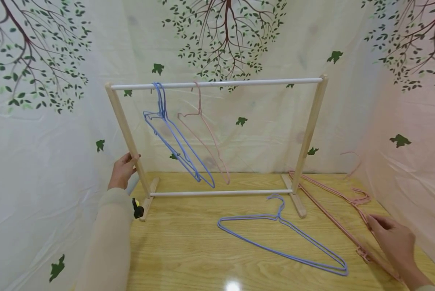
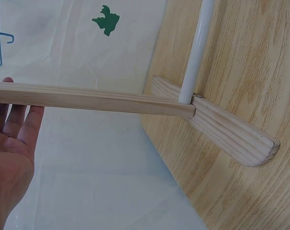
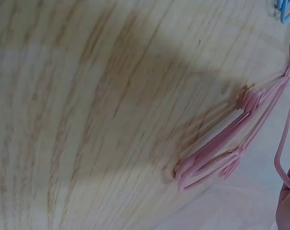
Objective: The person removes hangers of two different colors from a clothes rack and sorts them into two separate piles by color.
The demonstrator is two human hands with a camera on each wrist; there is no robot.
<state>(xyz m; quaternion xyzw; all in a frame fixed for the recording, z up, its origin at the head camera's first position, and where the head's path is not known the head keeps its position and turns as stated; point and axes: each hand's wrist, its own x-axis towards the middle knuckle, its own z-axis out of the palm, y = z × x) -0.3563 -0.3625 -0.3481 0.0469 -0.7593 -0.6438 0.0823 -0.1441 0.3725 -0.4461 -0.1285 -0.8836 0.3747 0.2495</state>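
My left hand [image 1: 123, 171] grips the left wooden post [image 1: 125, 127] of a small clothes rack, its fingers reaching behind the wood in the left wrist view. At the right side of the table, my right hand [image 1: 395, 238] pinches a pink hanger [image 3: 277, 160]. Beside it lie more pink hangers [image 1: 328, 213], bunched together. Several blue hangers [image 1: 181, 141] hang on the left part of the rack's white top rail [image 1: 253, 83]. A single pink hanger [image 1: 217, 143] hangs to their right.
Flat on the wooden table [image 1: 181, 250], in front of the rack, lies a blue hanger [image 1: 279, 254]. The rack's right foot [image 1: 298, 205] stands close to the pink hangers. A small black object [image 1: 137, 209] is by the left foot. Leaf-patterned sheets [image 1: 268, 133] surround the table.
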